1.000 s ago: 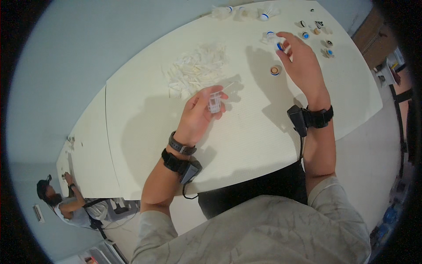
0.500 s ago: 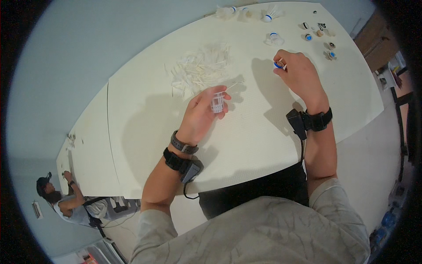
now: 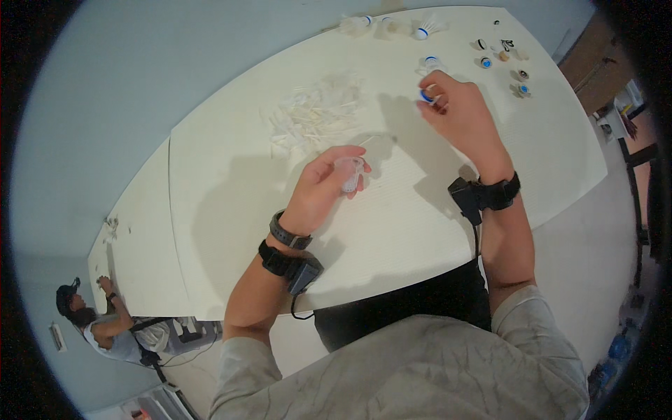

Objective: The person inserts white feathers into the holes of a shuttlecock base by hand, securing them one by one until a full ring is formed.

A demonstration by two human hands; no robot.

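My left hand (image 3: 316,187) is closed round a small clear plastic lattice cup (image 3: 351,183), like a shuttlecock skirt, held above the white table. A thin white stick shows just beyond the fingertips; I cannot tell whether it is held. To the right and farther off, my right hand (image 3: 467,115) pinches a small round shuttlecock base (image 3: 425,96) with a blue band, partly hidden by the fingers. Just beyond that hand lies a clear plastic piece with a blue-ringed end (image 3: 431,61). A loose pile of white feather quills (image 3: 315,117) lies beyond my left hand.
Shuttlecocks (image 3: 422,32) lie along the far edge of the white table (image 3: 392,231). Several small round caps and rings (image 3: 486,63) are scattered at the far right. A co-worker (image 3: 105,325) sits at the table's far left end. Black devices are strapped to both my wrists.
My right hand has moved a little left and away, carrying the blue-banded base. In my left hand the plastic cup has tilted, and its outline looks rounder.
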